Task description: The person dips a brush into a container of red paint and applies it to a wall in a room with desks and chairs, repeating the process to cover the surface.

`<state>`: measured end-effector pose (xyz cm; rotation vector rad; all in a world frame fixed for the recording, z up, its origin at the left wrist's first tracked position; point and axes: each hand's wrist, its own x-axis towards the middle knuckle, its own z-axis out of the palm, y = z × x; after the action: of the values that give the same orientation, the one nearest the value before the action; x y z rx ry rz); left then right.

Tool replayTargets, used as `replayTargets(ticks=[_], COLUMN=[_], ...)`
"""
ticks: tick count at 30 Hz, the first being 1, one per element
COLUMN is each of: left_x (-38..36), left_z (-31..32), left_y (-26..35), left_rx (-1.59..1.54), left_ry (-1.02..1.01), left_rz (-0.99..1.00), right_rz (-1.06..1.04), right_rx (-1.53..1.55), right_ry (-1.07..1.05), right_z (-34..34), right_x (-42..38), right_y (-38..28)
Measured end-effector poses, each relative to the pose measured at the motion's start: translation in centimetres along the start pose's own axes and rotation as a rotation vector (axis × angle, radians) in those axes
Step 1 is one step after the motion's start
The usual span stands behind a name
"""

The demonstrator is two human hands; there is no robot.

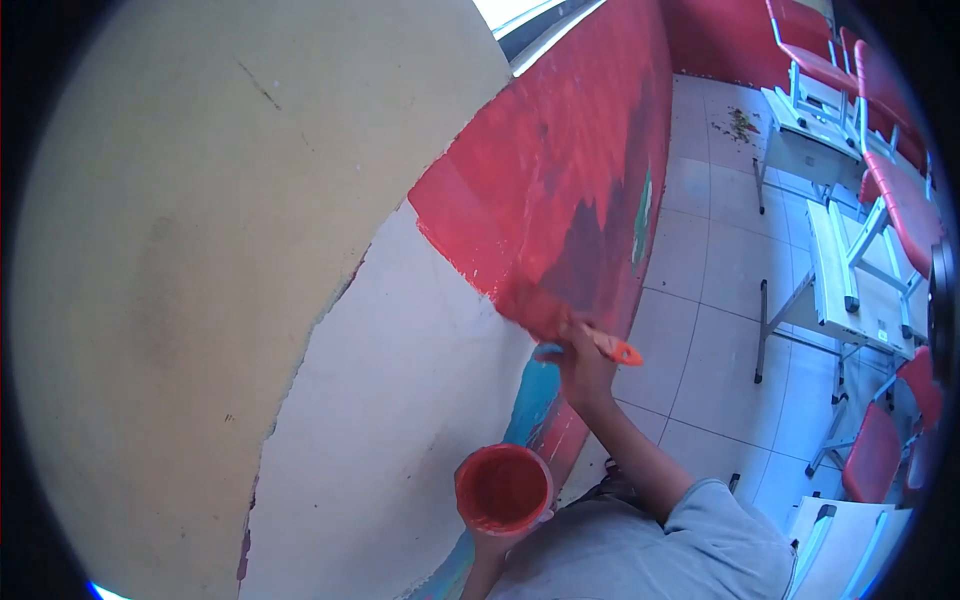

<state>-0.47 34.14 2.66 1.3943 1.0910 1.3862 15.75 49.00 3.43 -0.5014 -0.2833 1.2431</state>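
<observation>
My right hand is closed around the orange handle of a paintbrush. Its bristles, covered in red, lie against the red painted part of the wall, close to the border with the bare white part. Lower down, my left hand holds a small paint bucket from beneath and the side. Red paint coats the inside of the bucket, which is tilted so its mouth faces me. Some of the left fingers are hidden behind the bucket.
Above the white patch, the wall is beige. A blue-green strip runs low along it. To the right, white desks carry upturned red chairs on the tiled floor. Debris lies farther back.
</observation>
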Motion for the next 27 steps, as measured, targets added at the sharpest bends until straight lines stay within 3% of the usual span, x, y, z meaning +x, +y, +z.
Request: replayTargets(ticks=[3, 7, 11, 15, 18, 20, 25, 27], left_x=[0.2, 0.2, 0.1, -0.2, 0.6, 0.9, 1.5, 1.8], left_z=[0.0, -0.3, -0.1, -0.6, 0.0, -0.1, 0.3, 0.4], left_y=[0.3, -0.5, -0.3, -0.4, 0.9, 0.2, 0.0, -0.4], left_rx=[-0.012, -0.018, -0.087, -0.053, -0.054, -0.070, -0.095, -0.108], left_ry=[0.021, -0.016, -0.040, -0.006, 0.037, 0.035, 0.019, 0.022], left_rz=[0.083, 0.043, 0.024, 0.004, 0.085, 0.105, 0.072, 0.080], right_rz=[0.082, -0.143, -0.239, -0.042, 0.142, 0.053, -0.173, -0.137], right_rx=[-0.072, -0.027, 0.042, -0.065, -0.230, -0.182, 0.019, 0.017], right_ry=[0.046, -0.147, -0.227, -0.019, 0.070, -0.023, -0.181, -0.189], right_z=[-4.2, 2.6, 8.3, 1.1, -5.3, -5.4, 5.7, 5.2], right_x=[-0.5, 0.6, 1.7, 1.6, -0.4, 0.4, 0.1, 1.1], right_y=[-0.2, -6.0, -6.9, -0.8, 0.2, -1.2, -7.8, -5.9])
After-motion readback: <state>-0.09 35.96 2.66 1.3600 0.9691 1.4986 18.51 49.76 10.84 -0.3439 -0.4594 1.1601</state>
